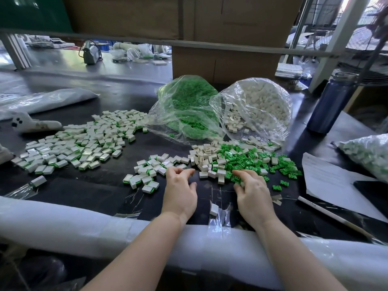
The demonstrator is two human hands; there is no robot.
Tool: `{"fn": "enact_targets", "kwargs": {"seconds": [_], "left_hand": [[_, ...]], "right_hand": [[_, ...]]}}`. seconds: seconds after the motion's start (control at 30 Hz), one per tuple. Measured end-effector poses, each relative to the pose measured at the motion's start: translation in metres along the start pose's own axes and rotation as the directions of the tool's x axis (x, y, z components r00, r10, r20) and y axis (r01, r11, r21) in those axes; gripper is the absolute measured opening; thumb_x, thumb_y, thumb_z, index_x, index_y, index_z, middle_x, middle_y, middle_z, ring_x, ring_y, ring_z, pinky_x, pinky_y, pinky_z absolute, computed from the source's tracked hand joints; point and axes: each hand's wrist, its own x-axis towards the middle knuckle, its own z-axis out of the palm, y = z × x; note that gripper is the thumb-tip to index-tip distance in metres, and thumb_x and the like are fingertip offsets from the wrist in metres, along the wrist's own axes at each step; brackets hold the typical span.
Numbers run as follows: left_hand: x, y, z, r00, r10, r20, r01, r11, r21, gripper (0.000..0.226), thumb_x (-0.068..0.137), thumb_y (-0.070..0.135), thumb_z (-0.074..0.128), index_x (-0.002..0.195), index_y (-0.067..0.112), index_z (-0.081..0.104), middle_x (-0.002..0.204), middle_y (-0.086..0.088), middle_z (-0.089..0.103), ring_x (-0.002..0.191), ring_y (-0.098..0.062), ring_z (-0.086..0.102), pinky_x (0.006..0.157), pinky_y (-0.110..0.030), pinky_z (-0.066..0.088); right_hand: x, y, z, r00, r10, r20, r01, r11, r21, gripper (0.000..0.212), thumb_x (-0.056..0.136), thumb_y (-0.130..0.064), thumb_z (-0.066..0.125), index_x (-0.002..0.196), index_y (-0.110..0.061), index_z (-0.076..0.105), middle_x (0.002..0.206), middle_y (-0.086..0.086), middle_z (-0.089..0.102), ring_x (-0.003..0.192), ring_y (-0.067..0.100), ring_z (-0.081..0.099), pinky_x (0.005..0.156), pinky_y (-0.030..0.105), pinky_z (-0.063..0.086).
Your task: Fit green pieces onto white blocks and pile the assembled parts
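Note:
Loose green pieces [252, 162] and bare white blocks [206, 158] lie mixed on the dark table ahead of me. My right hand [252, 190] rests at the near edge of the green pieces, its fingertips curled down among them; whether it holds one is hidden. My left hand [180, 190] hovers with loosely curled fingers beside a small cluster of assembled parts [151, 171] and holds nothing that I can see. A large spread of assembled parts [79, 141] covers the table to the left. One lone white block [214, 209] sits between my wrists.
Two open clear bags stand behind: one of green pieces [189, 108], one of white blocks [258, 106]. A blue bottle [329, 101], papers [331, 181], a pen [331, 215] and another filled bag [369, 154] are at right. White foam padding [84, 229] lines the near edge.

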Motion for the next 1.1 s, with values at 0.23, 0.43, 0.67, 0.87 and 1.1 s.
{"fn": "enact_targets", "kwargs": {"seconds": [0.23,0.43,0.67,0.87,1.1], "left_hand": [[0.001,0.001,0.007,0.99,-0.021,0.137,-0.024,0.946,0.324,0.052,0.097,0.026,0.042,0.144,0.008,0.027,0.15,-0.006,0.009,0.141,-0.023,0.006,0.113,-0.026,0.01],[0.003,-0.002,0.015,0.943,0.066,0.325,-0.227,0.843,0.487,0.056,0.1,0.037,0.028,0.149,0.023,0.006,0.157,0.008,-0.001,0.143,-0.014,-0.013,0.114,-0.035,-0.011],[-0.003,-0.001,0.009,0.952,0.249,0.178,-0.298,0.891,0.342,0.031,0.096,0.036,0.042,0.123,0.032,0.056,0.126,0.015,0.054,0.124,-0.007,0.037,0.109,-0.028,0.012],[-0.005,0.001,0.005,0.961,0.25,0.119,-0.274,0.921,0.277,0.018,0.092,0.034,0.053,0.104,0.03,0.066,0.102,0.011,0.063,0.106,-0.011,0.045,0.089,-0.026,0.026],[-0.003,0.002,0.006,0.942,0.239,0.234,-0.3,0.913,0.277,0.03,0.093,0.028,0.053,0.123,0.026,0.058,0.103,0.006,0.05,0.109,-0.015,0.039,0.098,-0.026,0.03]], "right_hand": [[0.002,0.001,0.012,0.993,-0.014,0.114,0.042,0.968,-0.249,0.055,0.098,-0.013,0.036,0.146,-0.036,0.024,0.153,-0.017,0.021,0.142,0.004,0.009,0.105,0.027,-0.006],[0.001,-0.001,0.012,0.997,-0.077,0.025,0.081,0.938,-0.337,0.047,0.097,-0.016,0.039,0.138,-0.039,0.038,0.14,-0.021,0.043,0.136,0.007,0.025,0.104,0.035,-0.011],[-0.003,-0.005,0.004,0.995,-0.087,-0.05,0.07,0.958,-0.278,0.018,0.09,-0.031,0.058,0.106,-0.034,0.066,0.111,-0.017,0.062,0.114,0.01,0.044,0.1,0.031,0.006],[-0.005,-0.008,0.0,0.991,-0.107,-0.076,0.085,0.963,-0.255,0.011,0.09,-0.025,0.059,0.093,-0.029,0.069,0.095,-0.011,0.064,0.097,0.014,0.049,0.081,0.025,0.013],[-0.006,-0.008,-0.004,0.993,-0.077,-0.09,0.085,0.992,0.097,0.012,0.086,-0.008,0.064,0.094,-0.014,0.07,0.087,-0.006,0.061,0.083,0.014,0.057,0.077,0.021,0.042]]}}
